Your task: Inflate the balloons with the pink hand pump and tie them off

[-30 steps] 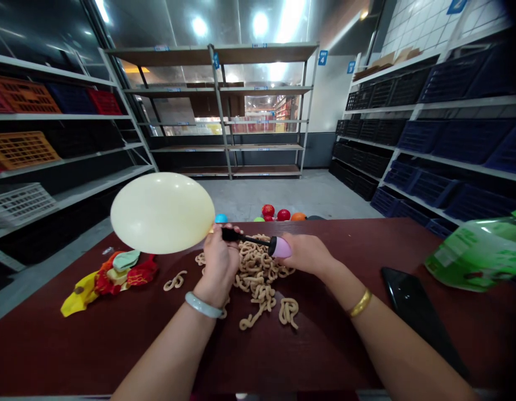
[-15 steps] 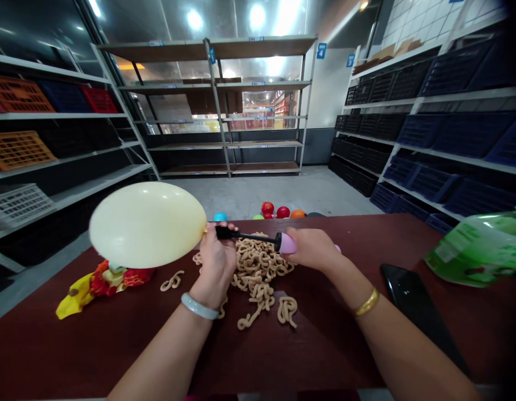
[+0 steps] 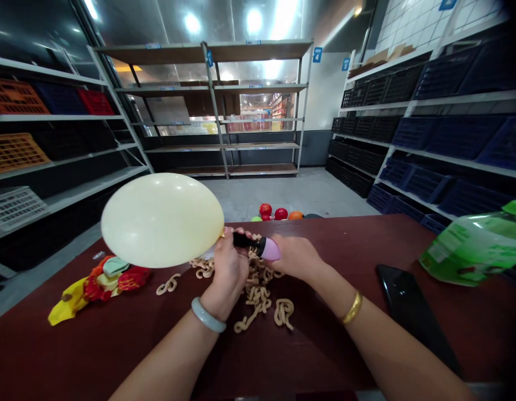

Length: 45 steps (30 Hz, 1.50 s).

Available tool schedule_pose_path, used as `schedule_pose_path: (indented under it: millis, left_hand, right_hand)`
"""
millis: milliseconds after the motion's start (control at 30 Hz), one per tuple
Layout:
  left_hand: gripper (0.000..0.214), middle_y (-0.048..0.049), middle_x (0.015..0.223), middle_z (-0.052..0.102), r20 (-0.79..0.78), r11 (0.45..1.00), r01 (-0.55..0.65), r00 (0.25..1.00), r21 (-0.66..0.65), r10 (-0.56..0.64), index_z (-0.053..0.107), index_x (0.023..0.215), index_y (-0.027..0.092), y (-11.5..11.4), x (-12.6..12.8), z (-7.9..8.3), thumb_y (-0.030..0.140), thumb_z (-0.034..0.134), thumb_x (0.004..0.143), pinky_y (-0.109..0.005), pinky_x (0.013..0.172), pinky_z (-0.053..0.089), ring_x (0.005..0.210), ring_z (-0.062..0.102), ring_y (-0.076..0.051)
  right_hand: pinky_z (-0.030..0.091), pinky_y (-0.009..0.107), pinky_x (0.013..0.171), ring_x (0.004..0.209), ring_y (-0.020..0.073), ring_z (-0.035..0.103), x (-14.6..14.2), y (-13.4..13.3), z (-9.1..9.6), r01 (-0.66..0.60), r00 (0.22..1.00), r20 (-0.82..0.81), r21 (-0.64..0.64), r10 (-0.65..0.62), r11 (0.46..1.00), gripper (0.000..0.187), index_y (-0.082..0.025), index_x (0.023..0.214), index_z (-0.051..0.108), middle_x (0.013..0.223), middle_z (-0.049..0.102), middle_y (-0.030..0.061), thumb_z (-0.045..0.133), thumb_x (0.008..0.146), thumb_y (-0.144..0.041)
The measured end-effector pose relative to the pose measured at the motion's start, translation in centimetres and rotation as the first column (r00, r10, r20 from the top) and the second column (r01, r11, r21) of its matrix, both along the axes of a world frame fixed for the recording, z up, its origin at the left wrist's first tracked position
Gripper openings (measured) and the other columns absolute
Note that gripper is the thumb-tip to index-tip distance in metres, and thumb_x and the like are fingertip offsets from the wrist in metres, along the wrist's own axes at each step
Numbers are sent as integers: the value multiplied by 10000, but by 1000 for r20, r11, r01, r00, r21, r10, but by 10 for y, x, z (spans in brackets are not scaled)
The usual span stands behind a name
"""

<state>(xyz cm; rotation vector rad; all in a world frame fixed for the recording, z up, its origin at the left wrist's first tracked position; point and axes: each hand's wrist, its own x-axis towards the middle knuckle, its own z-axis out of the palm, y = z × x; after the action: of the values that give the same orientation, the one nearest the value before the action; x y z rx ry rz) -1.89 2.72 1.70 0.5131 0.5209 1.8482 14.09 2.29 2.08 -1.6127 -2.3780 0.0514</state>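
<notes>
My left hand point(image 3: 228, 267) is closed around the neck of a pale yellow inflated balloon point(image 3: 161, 219) and the black nozzle of a hand pump. My right hand point(image 3: 295, 257) grips the pump's pink barrel point(image 3: 269, 249), pushed in close to the nozzle. Both hands hover just above a pile of tan looped cords point(image 3: 258, 281) on the dark red table point(image 3: 116, 345).
A heap of flat coloured balloons point(image 3: 97, 281) lies at the left. A black phone point(image 3: 412, 312) and a green plastic bag point(image 3: 475, 245) sit at the right. Inflated balloons point(image 3: 278, 213) rest on the floor beyond the table. Shelving with crates lines both sides.
My right hand has pushed the pink barrel in toward the nozzle, hiding the black rod. The balloon has grown slightly larger.
</notes>
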Motion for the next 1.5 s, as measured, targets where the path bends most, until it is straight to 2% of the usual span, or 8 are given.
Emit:
schedule_pose_path:
  millis: [200, 300, 500, 667, 867, 1033, 1167, 1500]
  left_hand:
    - [125, -3, 699, 563, 13, 998, -61, 998, 26, 60, 501, 791, 190, 19, -51, 15, 205, 579, 887, -321, 653, 505, 634, 584, -160]
    - [143, -4, 687, 556, 27, 997, -69, 997, 20, 69, 499, 774, 186, 22, -62, 18, 203, 558, 904, -309, 649, 497, 632, 577, -154]
    - [127, 2, 712, 558, 19, 996, -63, 998, 65, 62, 506, 797, 190, 18, -40, 4, 213, 596, 883, -305, 668, 493, 644, 577, -147]
    - [125, 2, 738, 593, 44, 1000, -9, 999, -23, 10, 522, 824, 191, 5, -8, -9, 211, 642, 850, -314, 744, 513, 670, 605, -140]
    - [138, -24, 730, 641, 12, 997, 29, 1000, -70, -28, 558, 811, 176, -7, 14, -12, 263, 661, 843, -369, 814, 525, 699, 641, -167]
    - [132, -42, 762, 669, 21, 992, -27, 999, -124, 30, 582, 816, 169, -2, 10, -15, 266, 668, 843, -363, 815, 515, 719, 638, -166]
    - [107, -31, 751, 661, 43, 990, -50, 997, -134, 56, 595, 786, 168, 2, 5, -17, 230, 665, 839, -341, 835, 501, 747, 636, -157]
    - [102, -44, 782, 686, 3, 978, -88, 996, -186, 90, 579, 759, 157, 15, -13, -14, 184, 580, 857, -296, 794, 492, 712, 637, -137]
  right_hand:
    - [345, 294, 592, 792, 248, 676, 13, 9, 2, -11, 998, 55, -15, 12, 1000, 367, -256, 1010, 578, 899, 728, 41, 612, 778, -538]
    - [353, 293, 601, 804, 246, 674, 18, 10, 5, -10, 997, 82, -24, 12, 1000, 368, -259, 1012, 578, 903, 726, 41, 613, 778, -539]
    - [358, 296, 602, 770, 236, 670, 20, 7, 5, 3, 994, 112, -7, -2, 1000, 358, -244, 981, 585, 878, 717, 45, 599, 780, -540]
    - [352, 295, 591, 763, 241, 674, 10, 0, 4, -16, 996, 92, -1, 16, 1000, 359, -239, 968, 579, 851, 716, 40, 619, 769, -535]
    - [388, 309, 626, 805, 247, 678, 3, -4, 2, -38, 998, 58, 23, 36, 999, 390, -219, 1003, 568, 925, 712, 57, 623, 790, -541]
    - [425, 326, 663, 865, 261, 672, 3, -2, -2, -75, 997, 15, 83, 74, 994, 487, -200, 1197, 562, 1018, 698, 83, 626, 812, -491]
    - [442, 323, 710, 930, 231, 654, 3, -6, 1, -245, 969, 24, 120, 244, 962, 599, -345, 1474, 367, 1184, 639, 64, 541, 908, -432]
    - [422, 315, 688, 853, 234, 660, 3, -6, 1, -224, 974, 52, 63, 221, 973, 563, -314, 1412, 441, 1128, 635, 70, 577, 877, -424]
